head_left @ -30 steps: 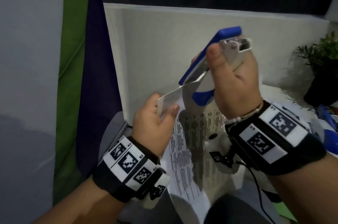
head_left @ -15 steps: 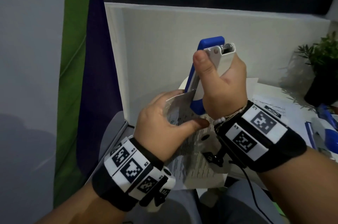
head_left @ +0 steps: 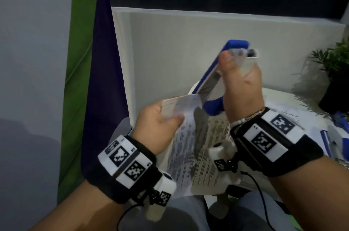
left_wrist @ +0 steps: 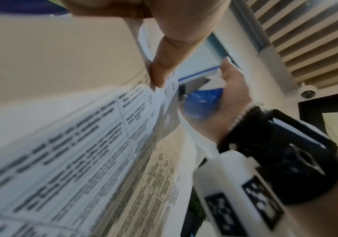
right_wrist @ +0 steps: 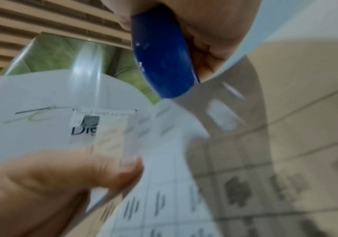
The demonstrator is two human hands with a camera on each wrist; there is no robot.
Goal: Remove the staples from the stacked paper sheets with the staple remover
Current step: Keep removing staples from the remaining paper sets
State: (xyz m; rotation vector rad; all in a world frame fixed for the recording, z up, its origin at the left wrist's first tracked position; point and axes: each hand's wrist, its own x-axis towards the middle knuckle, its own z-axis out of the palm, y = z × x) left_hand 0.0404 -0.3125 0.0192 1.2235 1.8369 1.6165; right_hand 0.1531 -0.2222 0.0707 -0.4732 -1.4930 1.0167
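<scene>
The left hand [head_left: 157, 125] holds the paper sheets [head_left: 190, 157] in the air in front of a white panel [head_left: 170, 51]. It pinches their top corner between the thumb [head_left: 177, 117] and curled fingers, which lie behind the paper in the head view. The right hand [head_left: 243, 89] grips the staple remover [head_left: 214, 107], a blue and metal tool held tilted. Its thumb presses on the tool's upper end and its other fingers wrap round the far side, mostly hidden. The tool's lower end stands at the pinched corner, just beside the left thumb. Whether its metal tip touches the paper cannot be told, because all three views are blurred at that spot. The staple is too small and blurred to locate. The print on the sheets is unreadable, and the sheet count cannot be determined. The lower part of the sheets hangs down, partly covered by the right wrist band [head_left: 273, 140]. A potted plant [head_left: 336, 64] is cut off at the right edge.
</scene>
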